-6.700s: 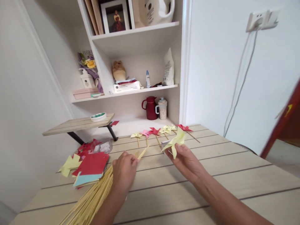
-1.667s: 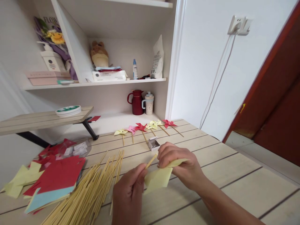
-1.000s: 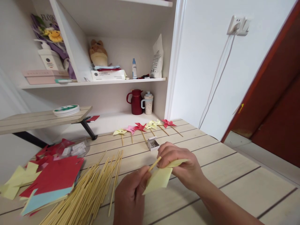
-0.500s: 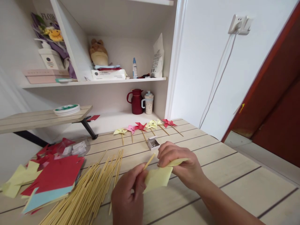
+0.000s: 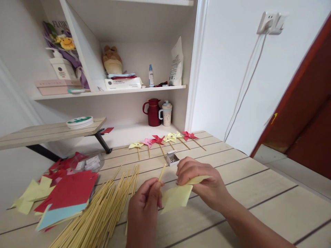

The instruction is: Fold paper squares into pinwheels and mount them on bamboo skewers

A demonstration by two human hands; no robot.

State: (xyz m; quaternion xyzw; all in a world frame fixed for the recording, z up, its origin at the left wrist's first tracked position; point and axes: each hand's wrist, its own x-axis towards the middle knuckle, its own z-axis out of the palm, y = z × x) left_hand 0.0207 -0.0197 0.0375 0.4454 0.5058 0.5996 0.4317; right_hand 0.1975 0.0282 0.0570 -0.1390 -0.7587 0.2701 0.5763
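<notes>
My left hand is closed around a thin wooden stick, whose tip points up and away. In my right hand is a pale yellow paper pinwheel, pinched near its middle, with one blade curling over the fingers and another hanging toward my left hand. The stick and the pinwheel appear to be apart. Just beyond my right hand stands a small open box of tiny metal pieces. A loose pile of wooden sticks lies left of my left hand.
Finished pinwheels, among them a red one, lie in a row at the table's back edge. Red paper sheets and cut yellow paper are at the left. A small raised stand and a dark red jug are behind.
The stick in my left hand has tilted more upright and moved slightly away from the pinwheel. My right hand keeps its hold. The whole view has shifted a little.
</notes>
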